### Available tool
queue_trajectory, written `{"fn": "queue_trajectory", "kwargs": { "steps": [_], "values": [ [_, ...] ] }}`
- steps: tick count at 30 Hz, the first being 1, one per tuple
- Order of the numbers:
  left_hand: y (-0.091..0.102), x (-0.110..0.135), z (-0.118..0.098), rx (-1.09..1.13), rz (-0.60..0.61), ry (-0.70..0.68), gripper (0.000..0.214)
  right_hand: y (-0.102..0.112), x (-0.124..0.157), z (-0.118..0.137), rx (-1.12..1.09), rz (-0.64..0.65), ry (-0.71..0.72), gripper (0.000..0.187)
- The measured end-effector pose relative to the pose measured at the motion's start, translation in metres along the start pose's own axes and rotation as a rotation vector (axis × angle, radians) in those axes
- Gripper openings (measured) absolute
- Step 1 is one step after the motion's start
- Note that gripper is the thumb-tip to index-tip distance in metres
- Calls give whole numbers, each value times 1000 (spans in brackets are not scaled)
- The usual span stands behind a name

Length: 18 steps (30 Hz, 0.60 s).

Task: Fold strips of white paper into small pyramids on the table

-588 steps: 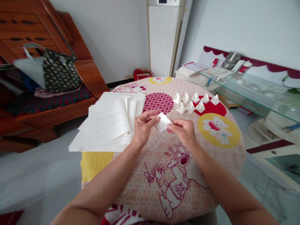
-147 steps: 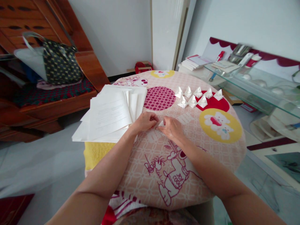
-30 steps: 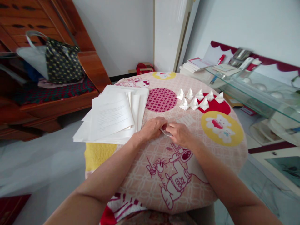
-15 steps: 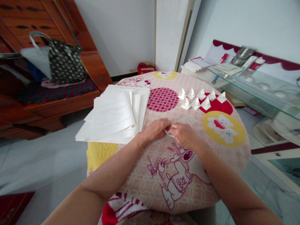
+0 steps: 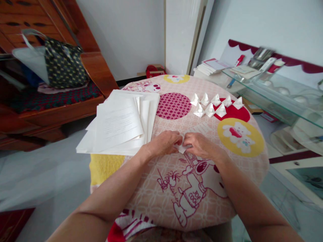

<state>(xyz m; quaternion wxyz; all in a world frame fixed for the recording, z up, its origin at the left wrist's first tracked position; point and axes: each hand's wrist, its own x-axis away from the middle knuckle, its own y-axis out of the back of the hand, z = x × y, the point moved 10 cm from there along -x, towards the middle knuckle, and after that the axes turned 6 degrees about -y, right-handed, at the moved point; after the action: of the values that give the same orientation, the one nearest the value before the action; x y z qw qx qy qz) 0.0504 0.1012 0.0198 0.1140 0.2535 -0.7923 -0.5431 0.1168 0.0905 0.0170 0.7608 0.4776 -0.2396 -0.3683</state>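
1. White paper, a small folded piece [image 5: 181, 149], was between the two hands, low over the table and to the right of the paper stack [image 5: 121, 126], which served as the landmark.
2. The left hand [image 5: 166, 142], just right of the stack, had its fingers curled, their tips pinching the near side of the piece; the thumb was mostly hidden.
3. The right hand [image 5: 202, 145], farther right of the stack, pinched the opposite edge with thumb and bent fingers.
4. Eight peaked paper shapes [image 5: 209, 110] stood in two rows, well to the right of the stack and a little beyond the hands, five behind and three in front.
5. The step in hand appeared to be shaping or creasing the piece, though the knuckles hid most of its folds, so the exact fold could not be told.
6. The next move seemed to call for steady fingertips on both sides, edges kept aligned, and light pressure so that the thin layers neither slipped nor crumpled.
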Motion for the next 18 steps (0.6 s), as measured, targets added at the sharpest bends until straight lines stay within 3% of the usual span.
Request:
{"fn": "queue_trajectory", "kwargs": {
  "steps": [7,12,18],
  "values": [
    [7,1,0,8,-31,44,11,1,-3,-7,-47,41,-42,19],
    [8,1,13,87,-92,142,17,4,-4,-32,-326,-2,-253,15],
    [4,1,36,250,-138,224,14,4,-1,-41,-365,12,-325,15]
  ]
}}
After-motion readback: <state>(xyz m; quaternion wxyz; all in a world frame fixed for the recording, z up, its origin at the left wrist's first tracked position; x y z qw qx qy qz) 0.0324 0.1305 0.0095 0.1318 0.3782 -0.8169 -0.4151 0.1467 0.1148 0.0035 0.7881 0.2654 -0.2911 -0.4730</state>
